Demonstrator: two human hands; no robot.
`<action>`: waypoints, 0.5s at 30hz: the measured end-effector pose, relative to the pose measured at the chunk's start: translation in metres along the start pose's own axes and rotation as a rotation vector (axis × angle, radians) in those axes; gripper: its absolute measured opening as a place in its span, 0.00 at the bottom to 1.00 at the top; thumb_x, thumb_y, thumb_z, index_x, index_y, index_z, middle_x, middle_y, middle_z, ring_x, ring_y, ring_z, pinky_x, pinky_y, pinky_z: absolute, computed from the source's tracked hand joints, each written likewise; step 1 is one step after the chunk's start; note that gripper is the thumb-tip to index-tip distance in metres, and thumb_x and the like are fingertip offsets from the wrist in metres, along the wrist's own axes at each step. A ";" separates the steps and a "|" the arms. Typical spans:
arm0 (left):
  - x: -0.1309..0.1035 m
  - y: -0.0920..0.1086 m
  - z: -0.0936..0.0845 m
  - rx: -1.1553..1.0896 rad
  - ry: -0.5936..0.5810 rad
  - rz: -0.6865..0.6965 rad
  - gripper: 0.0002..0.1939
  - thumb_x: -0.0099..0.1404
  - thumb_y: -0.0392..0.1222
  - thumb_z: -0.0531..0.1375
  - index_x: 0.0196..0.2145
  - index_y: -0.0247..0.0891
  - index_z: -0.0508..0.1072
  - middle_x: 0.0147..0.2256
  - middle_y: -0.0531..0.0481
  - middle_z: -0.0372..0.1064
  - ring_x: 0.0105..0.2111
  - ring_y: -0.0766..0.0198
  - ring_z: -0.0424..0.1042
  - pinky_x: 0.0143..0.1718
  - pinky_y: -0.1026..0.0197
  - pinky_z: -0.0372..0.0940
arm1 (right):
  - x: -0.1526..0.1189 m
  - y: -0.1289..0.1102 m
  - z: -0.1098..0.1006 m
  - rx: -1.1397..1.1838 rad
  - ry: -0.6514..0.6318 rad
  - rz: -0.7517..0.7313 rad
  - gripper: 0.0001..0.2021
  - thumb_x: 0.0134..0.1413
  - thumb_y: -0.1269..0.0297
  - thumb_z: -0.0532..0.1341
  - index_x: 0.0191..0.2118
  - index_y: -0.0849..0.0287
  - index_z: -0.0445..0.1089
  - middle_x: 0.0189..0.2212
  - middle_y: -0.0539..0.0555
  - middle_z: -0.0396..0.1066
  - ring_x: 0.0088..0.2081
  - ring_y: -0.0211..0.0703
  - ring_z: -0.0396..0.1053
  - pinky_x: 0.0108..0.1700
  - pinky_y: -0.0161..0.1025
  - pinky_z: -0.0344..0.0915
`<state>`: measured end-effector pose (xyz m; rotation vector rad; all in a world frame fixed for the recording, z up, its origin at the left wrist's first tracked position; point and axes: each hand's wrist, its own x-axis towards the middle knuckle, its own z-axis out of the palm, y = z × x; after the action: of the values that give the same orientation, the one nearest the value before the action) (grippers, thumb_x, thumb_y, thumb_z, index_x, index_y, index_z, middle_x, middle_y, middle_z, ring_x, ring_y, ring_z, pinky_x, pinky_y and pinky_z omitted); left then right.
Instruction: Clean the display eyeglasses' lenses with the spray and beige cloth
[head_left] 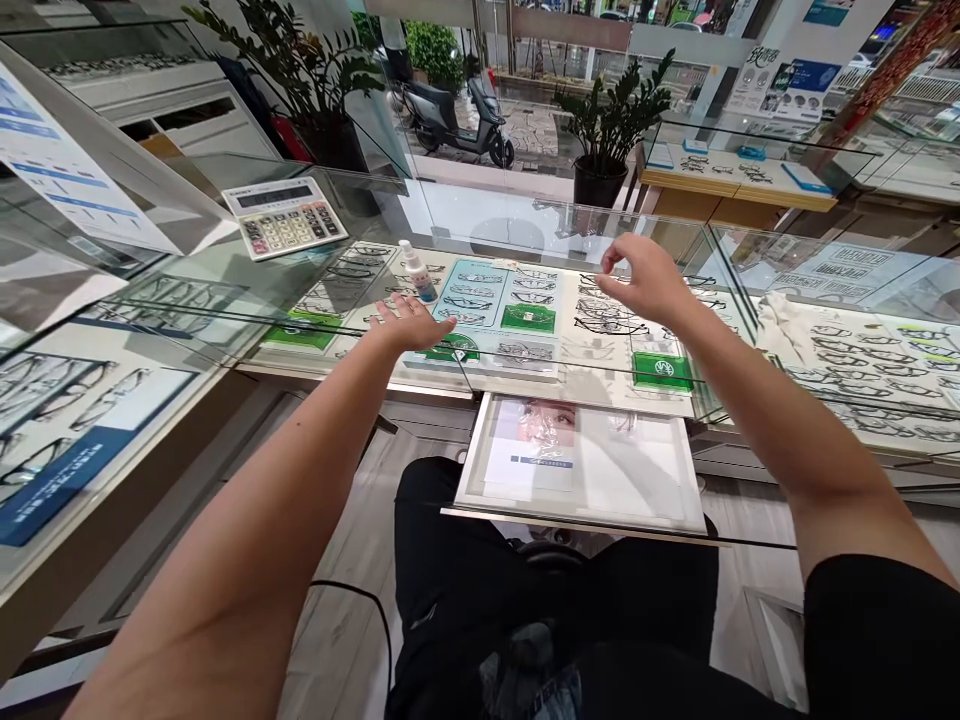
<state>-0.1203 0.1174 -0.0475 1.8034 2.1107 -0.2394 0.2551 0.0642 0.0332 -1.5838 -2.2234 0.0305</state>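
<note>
My left hand (409,325) is spread flat over the glass counter top, palm down, with nothing in it. Just beyond its fingers stands a small white spray bottle (417,272) with a blue lower part. Farther right, my right hand (651,280) is raised over the counter, its fingers curved and a gap between thumb and forefinger. No object shows in it. Beneath the glass by that hand are rows of eyeglasses (606,318). A light-blue display board (491,268) with more frames lies between the hands. Whether the right hand touches the glass I cannot tell.
A pulled-out drawer (637,470) holding a printed sheet is above my lap. A calculator (285,218) rests on the glass at the left. A crumpled white cloth (781,325) lies at the right. Potted plants (600,175) stand by the window.
</note>
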 end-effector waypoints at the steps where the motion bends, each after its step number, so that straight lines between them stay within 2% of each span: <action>1: 0.001 0.000 0.001 0.014 -0.010 -0.009 0.58 0.76 0.72 0.46 0.80 0.16 0.36 0.80 0.25 0.21 0.79 0.24 0.23 0.79 0.29 0.33 | -0.014 -0.023 -0.007 0.085 -0.016 -0.015 0.06 0.69 0.61 0.60 0.45 0.54 0.73 0.47 0.61 0.79 0.49 0.57 0.74 0.51 0.51 0.69; 3: 0.000 0.001 0.002 0.031 -0.008 -0.022 0.59 0.76 0.73 0.44 0.80 0.17 0.35 0.80 0.25 0.20 0.80 0.25 0.23 0.79 0.30 0.32 | -0.045 -0.066 -0.010 0.219 -0.138 -0.093 0.08 0.73 0.60 0.56 0.40 0.53 0.69 0.40 0.57 0.78 0.41 0.51 0.73 0.44 0.46 0.66; 4: -0.002 0.002 0.003 0.027 0.006 -0.026 0.58 0.76 0.73 0.43 0.80 0.18 0.34 0.80 0.26 0.20 0.80 0.25 0.23 0.79 0.30 0.32 | -0.062 -0.083 -0.005 0.232 -0.248 -0.150 0.11 0.74 0.59 0.55 0.37 0.53 0.67 0.37 0.56 0.77 0.38 0.49 0.71 0.40 0.45 0.64; 6: -0.006 0.005 0.005 0.007 0.040 -0.024 0.59 0.75 0.74 0.42 0.80 0.18 0.34 0.80 0.28 0.19 0.80 0.26 0.23 0.79 0.30 0.31 | -0.091 -0.104 0.019 0.208 -0.539 -0.289 0.17 0.77 0.56 0.52 0.33 0.54 0.66 0.35 0.54 0.77 0.36 0.47 0.71 0.38 0.44 0.61; 7: -0.009 0.006 0.007 -0.006 0.055 -0.024 0.61 0.74 0.76 0.42 0.80 0.18 0.33 0.80 0.28 0.18 0.80 0.26 0.22 0.79 0.29 0.31 | -0.102 -0.106 0.035 0.177 -0.668 -0.327 0.20 0.78 0.54 0.52 0.32 0.54 0.67 0.36 0.54 0.78 0.36 0.46 0.72 0.37 0.43 0.60; 8: -0.012 0.008 0.009 -0.017 0.067 -0.028 0.64 0.72 0.79 0.43 0.80 0.18 0.33 0.80 0.28 0.18 0.80 0.26 0.22 0.78 0.29 0.30 | -0.109 -0.102 0.054 0.125 -0.761 -0.299 0.21 0.78 0.52 0.53 0.33 0.55 0.69 0.37 0.54 0.80 0.38 0.45 0.74 0.37 0.43 0.60; 10: -0.016 0.011 0.013 -0.034 0.096 -0.042 0.71 0.66 0.84 0.44 0.80 0.17 0.32 0.80 0.27 0.18 0.80 0.26 0.21 0.78 0.28 0.28 | -0.111 -0.081 0.089 -0.005 -0.807 -0.143 0.17 0.77 0.54 0.57 0.37 0.56 0.75 0.41 0.55 0.82 0.41 0.45 0.77 0.39 0.41 0.64; 11: -0.017 0.013 0.015 -0.041 0.121 -0.051 0.73 0.64 0.86 0.44 0.80 0.18 0.31 0.81 0.26 0.18 0.80 0.26 0.22 0.78 0.28 0.28 | -0.107 -0.065 0.104 -0.055 -0.790 -0.080 0.15 0.76 0.58 0.58 0.38 0.58 0.76 0.42 0.58 0.83 0.44 0.47 0.78 0.40 0.41 0.67; 13: -0.018 0.016 0.020 -0.060 0.184 -0.064 0.74 0.63 0.88 0.43 0.80 0.17 0.33 0.81 0.25 0.22 0.81 0.26 0.24 0.78 0.29 0.28 | -0.091 -0.031 0.126 -0.147 -0.709 0.032 0.13 0.76 0.61 0.58 0.44 0.61 0.78 0.49 0.62 0.81 0.53 0.51 0.78 0.52 0.45 0.73; 15: -0.018 0.019 0.024 -0.080 0.236 -0.068 0.75 0.62 0.88 0.42 0.80 0.16 0.35 0.81 0.24 0.24 0.80 0.25 0.26 0.78 0.28 0.29 | -0.072 0.001 0.136 -0.221 -0.623 0.117 0.14 0.74 0.56 0.64 0.55 0.60 0.77 0.57 0.61 0.77 0.56 0.51 0.77 0.59 0.53 0.75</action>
<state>-0.0959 0.0958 -0.0609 1.7904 2.3080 0.0433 0.2292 0.0284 -0.1137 -2.0368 -2.6567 0.3712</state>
